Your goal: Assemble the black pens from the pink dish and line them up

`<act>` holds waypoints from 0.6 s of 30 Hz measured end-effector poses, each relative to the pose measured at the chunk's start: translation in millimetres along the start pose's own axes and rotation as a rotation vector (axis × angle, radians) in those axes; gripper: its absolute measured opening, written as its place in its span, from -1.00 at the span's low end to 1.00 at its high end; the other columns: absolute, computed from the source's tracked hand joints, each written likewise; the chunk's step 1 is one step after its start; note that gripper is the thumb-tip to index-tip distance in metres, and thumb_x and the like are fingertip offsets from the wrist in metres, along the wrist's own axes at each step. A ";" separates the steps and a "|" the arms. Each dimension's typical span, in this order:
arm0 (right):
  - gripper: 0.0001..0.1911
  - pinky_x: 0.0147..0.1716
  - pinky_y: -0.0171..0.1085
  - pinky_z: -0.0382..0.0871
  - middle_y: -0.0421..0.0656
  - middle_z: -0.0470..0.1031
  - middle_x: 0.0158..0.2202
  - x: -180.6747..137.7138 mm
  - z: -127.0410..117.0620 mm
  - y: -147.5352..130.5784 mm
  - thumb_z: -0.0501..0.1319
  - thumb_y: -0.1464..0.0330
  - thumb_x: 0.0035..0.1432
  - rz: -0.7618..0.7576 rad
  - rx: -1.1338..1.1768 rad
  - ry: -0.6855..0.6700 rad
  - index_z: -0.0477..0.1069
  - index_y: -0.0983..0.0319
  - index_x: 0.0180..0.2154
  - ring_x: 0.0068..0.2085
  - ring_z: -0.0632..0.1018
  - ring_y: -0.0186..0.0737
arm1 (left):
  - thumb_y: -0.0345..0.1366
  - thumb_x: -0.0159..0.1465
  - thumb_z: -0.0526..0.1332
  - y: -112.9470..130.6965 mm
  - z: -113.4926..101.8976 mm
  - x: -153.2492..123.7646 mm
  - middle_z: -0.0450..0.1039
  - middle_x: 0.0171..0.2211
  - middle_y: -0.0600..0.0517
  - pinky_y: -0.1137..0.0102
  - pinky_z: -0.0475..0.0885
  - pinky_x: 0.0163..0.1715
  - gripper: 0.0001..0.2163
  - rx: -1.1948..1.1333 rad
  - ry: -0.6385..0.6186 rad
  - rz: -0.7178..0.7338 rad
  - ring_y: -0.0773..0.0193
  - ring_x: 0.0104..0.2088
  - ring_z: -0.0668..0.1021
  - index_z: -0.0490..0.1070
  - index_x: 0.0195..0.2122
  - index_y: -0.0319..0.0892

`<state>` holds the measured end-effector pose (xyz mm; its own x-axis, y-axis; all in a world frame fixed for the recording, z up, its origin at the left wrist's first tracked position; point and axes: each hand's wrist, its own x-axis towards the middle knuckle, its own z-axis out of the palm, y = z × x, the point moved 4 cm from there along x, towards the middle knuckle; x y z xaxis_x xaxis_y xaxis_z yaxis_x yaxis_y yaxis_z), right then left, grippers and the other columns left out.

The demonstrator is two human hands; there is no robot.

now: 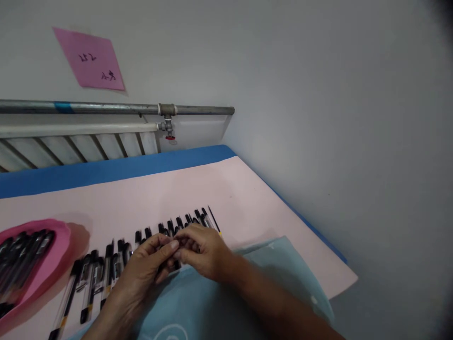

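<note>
My left hand and my right hand meet in the middle of the view, above the near edge of the table. Thumbs and fingers of both are pinched together, tip against tip. Whatever lies between them is too small or too hidden to make out. Beneath and behind the hands runs a long row of clear pens with black caps, laid side by side. Some of the row is covered by my hands. At its right end lies a thin black pen refill with a yellow part at its lower end.
At the left, a pink tray holds several dark pens. A pale pink sheet covers the blue tabletop. Light-blue cloth lies over the near edge. Behind stand a radiator, a metal pipe and walls.
</note>
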<state>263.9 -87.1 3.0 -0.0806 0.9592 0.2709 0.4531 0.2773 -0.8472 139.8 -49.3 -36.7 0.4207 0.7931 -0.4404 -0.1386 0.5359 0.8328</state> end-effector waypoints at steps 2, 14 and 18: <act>-0.82 -0.39 -0.41 0.28 -0.21 0.34 -0.41 -0.8 0.2 -2.7 0.18 0.44 0.00 -0.072 -0.055 0.030 0.38 0.26 -0.26 -0.39 0.39 -0.38 | -0.24 -0.08 0.38 -0.5 1.1 -0.7 0.26 -0.67 0.16 0.63 0.02 -0.79 -0.75 -0.013 -0.015 -0.002 0.53 -0.70 0.22 0.34 -0.49 -0.23; -0.81 -0.28 -0.34 0.21 -0.08 0.47 -0.32 6.9 -62.7 54.9 0.06 0.47 0.05 0.392 -0.706 0.076 0.44 0.29 -0.34 -0.27 0.45 -0.25 | -0.22 -0.08 0.37 6.6 2.4 -4.0 0.35 -0.57 0.05 0.64 -0.01 -0.80 -0.73 -0.016 0.019 -0.078 0.52 -0.66 0.26 0.40 -0.43 -0.27; -0.77 -0.31 -0.32 0.19 -0.04 0.49 -0.34 6.4 -71.6 69.9 0.04 0.50 0.01 0.448 -0.765 0.004 0.46 0.31 -0.35 -0.29 0.46 -0.20 | -0.25 -0.09 0.37 6.5 3.9 -3.5 0.36 -0.56 0.05 0.65 -0.02 -0.80 -0.75 -0.018 0.013 -0.097 0.52 -0.66 0.26 0.40 -0.44 -0.27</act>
<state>358.5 -65.5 -21.8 0.2488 0.9685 -0.0101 0.9112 -0.2376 -0.3367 140.9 -49.7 -28.4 0.4209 0.7410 -0.5233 -0.1140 0.6155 0.7798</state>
